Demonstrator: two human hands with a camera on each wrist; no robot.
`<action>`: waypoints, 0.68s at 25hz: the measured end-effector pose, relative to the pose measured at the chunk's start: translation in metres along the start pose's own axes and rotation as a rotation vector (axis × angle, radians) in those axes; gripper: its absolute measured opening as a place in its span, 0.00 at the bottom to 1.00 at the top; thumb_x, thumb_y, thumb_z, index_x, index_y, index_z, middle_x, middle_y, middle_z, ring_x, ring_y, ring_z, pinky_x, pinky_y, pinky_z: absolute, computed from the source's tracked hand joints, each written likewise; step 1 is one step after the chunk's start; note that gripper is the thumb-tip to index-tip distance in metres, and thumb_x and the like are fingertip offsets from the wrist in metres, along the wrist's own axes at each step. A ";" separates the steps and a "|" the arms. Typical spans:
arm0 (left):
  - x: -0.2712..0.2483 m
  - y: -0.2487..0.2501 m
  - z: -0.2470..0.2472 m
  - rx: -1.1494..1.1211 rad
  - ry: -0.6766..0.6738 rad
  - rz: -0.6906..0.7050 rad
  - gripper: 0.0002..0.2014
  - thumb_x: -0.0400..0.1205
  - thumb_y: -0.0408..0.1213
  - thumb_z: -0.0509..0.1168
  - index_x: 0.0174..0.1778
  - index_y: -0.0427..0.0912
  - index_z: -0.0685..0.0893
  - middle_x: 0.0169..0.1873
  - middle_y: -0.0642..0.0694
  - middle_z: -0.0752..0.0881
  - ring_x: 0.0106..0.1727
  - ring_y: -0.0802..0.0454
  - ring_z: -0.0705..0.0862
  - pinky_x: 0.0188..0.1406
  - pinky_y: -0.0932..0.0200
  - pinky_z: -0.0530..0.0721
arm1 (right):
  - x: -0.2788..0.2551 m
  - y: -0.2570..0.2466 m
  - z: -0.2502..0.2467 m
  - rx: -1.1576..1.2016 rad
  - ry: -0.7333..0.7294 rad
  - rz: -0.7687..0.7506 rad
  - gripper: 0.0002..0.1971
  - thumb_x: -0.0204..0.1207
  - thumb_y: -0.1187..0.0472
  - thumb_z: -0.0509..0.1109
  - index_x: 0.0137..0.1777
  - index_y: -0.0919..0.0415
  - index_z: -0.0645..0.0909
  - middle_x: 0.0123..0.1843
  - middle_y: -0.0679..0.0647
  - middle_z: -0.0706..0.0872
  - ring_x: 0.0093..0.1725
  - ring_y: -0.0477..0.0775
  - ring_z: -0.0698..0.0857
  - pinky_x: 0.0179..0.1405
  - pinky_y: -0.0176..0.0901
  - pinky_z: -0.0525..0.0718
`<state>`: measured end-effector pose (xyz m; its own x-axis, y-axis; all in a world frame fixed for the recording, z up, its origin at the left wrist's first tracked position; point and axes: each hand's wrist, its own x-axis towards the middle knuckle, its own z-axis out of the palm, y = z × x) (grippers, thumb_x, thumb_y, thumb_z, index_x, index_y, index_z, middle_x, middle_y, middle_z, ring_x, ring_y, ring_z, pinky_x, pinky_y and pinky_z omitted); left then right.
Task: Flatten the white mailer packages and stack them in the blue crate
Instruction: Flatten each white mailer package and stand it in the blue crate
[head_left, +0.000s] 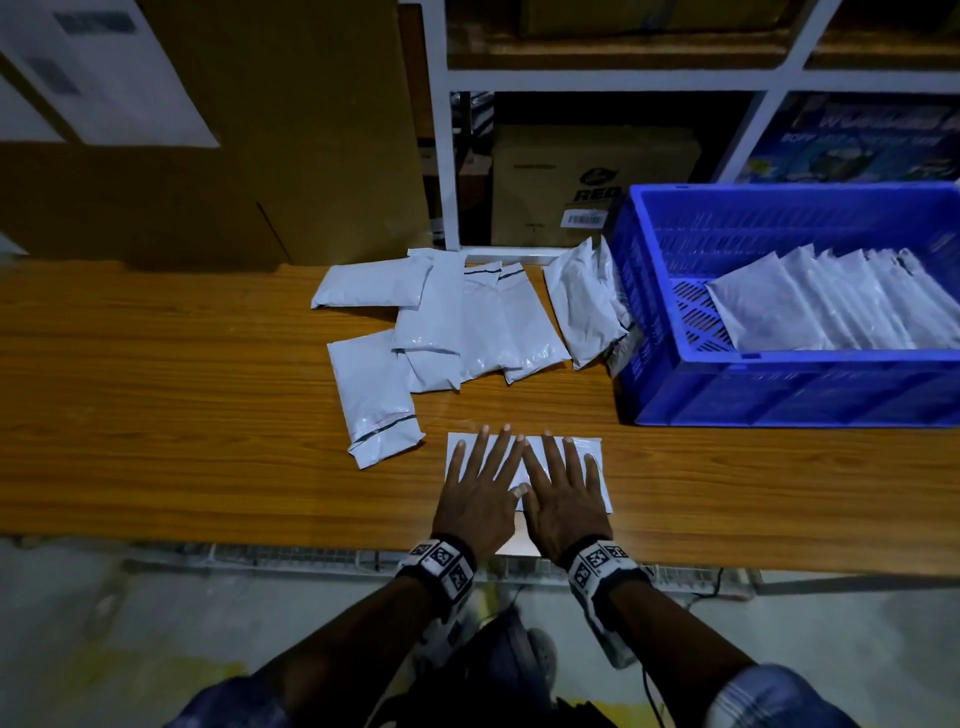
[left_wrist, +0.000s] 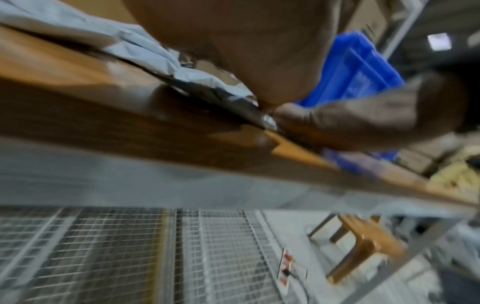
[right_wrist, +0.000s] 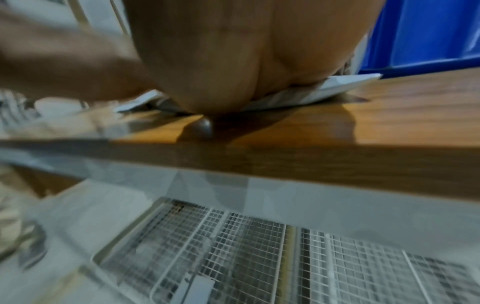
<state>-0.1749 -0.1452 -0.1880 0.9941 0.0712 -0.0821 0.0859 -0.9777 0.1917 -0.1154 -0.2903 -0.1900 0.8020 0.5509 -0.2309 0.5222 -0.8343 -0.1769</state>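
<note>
Now my left hand (head_left: 480, 491) and my right hand (head_left: 563, 493) lie side by side, palms down and fingers spread straight, pressing flat on one white mailer (head_left: 592, 457) near the front edge of the wooden table (head_left: 156, 415). My thumbs meet in the middle of it, and neither hand curls round anything. From my right wrist I see the heel of that palm bearing on the mailer (right_wrist: 324, 90), whose far corner lifts a little off the wood. The left wrist view is blurred, but it shows a crumpled mailer (left_wrist: 145, 53) beyond my palm. Past my fingers a loose heap of mailers (head_left: 447, 322) lies overlapping on the table, and one more (head_left: 376, 397) lies just left of my left hand, apart from the one I press. Two or so mailers (head_left: 587, 306) lean against the left outer wall of the blue crate (head_left: 779, 384), which stands on the table to my right. Inside it a row of mailers (head_left: 831, 301) leans, one overlapping the next, toward the right side. Behind the table stand cardboard boxes (head_left: 260, 130) and a white shelf frame (head_left: 441, 156).
</note>
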 end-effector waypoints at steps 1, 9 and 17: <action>-0.002 0.000 0.002 0.002 -0.009 0.006 0.30 0.90 0.52 0.45 0.89 0.47 0.56 0.89 0.46 0.51 0.89 0.43 0.46 0.85 0.39 0.46 | -0.001 0.000 -0.001 0.005 -0.019 -0.008 0.31 0.86 0.43 0.39 0.87 0.45 0.37 0.87 0.52 0.32 0.86 0.59 0.34 0.82 0.64 0.38; -0.003 0.000 0.006 -0.106 -0.078 -0.076 0.31 0.90 0.51 0.44 0.89 0.52 0.45 0.88 0.53 0.42 0.88 0.49 0.36 0.87 0.41 0.43 | -0.002 0.008 -0.023 0.194 -0.053 -0.028 0.30 0.87 0.43 0.40 0.85 0.41 0.32 0.83 0.45 0.23 0.83 0.54 0.24 0.81 0.58 0.29; -0.004 -0.002 0.010 -0.099 -0.096 -0.066 0.31 0.91 0.50 0.44 0.89 0.53 0.39 0.87 0.54 0.35 0.86 0.51 0.28 0.85 0.43 0.35 | -0.010 0.007 0.005 0.110 0.105 0.019 0.29 0.87 0.46 0.42 0.87 0.44 0.40 0.88 0.50 0.36 0.86 0.57 0.34 0.85 0.63 0.42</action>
<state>-0.1793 -0.1460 -0.1982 0.9755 0.1105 -0.1903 0.1614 -0.9471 0.2775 -0.1209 -0.3020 -0.1933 0.8407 0.5246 -0.1346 0.4759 -0.8341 -0.2789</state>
